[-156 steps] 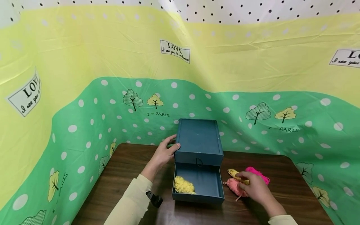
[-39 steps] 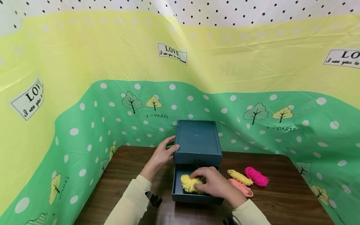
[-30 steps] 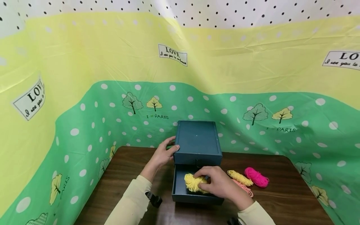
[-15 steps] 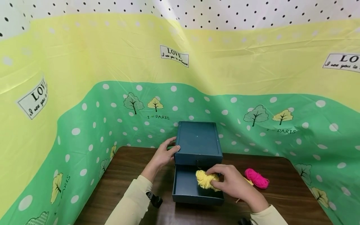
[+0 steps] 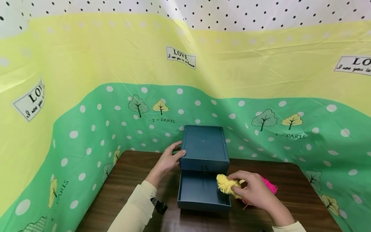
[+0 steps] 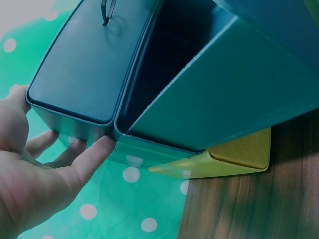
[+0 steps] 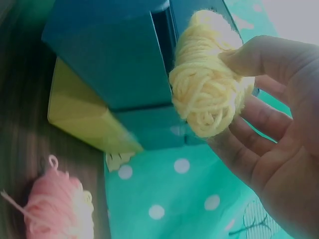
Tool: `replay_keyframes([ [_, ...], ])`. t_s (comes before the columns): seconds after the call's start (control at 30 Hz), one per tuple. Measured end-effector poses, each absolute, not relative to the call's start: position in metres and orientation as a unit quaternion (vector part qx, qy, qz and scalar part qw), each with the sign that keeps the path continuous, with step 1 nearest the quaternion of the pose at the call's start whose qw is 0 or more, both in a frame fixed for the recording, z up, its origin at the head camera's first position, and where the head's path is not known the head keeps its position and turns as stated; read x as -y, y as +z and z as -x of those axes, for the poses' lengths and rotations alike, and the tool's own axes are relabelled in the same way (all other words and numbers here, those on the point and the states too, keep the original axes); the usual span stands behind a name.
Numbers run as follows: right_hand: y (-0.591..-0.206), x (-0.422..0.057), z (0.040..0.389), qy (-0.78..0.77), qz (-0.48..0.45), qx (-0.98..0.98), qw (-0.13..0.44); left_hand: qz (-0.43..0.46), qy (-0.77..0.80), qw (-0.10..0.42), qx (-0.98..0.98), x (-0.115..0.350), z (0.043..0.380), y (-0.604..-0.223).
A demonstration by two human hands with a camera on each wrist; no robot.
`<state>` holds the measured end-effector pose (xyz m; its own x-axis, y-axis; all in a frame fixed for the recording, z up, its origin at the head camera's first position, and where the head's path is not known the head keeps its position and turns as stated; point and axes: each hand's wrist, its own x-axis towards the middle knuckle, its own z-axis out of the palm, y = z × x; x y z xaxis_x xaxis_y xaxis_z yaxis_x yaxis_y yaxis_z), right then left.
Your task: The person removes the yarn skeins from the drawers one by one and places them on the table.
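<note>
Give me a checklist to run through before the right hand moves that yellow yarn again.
1. Yarn secure: ok, the right hand pinches the yellow yarn between thumb and fingers.
2. Cabinet braced: ok, the left hand touches the left side of the cabinet.
3. Top drawer shut: ok.
4. Drawer below it pulled out: ok.
5. Yarn not touching that drawer's rim: cannot tell, they overlap in the head view.
6. Pink yarn fully visible: not ok, the right hand hides part.
</note>
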<state>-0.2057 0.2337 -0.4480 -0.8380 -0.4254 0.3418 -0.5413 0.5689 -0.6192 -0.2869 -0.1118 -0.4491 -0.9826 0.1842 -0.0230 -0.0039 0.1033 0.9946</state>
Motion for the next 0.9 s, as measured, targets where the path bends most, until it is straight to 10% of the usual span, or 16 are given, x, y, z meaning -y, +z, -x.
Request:
replay_keyframes([
  [0.9, -0.489, -0.324, 0.212, 0.312, -0.092, 0.945, 0.021, -0.067, 0.666, 0.067, -0.740, 0.111, 0.284, -0.450],
])
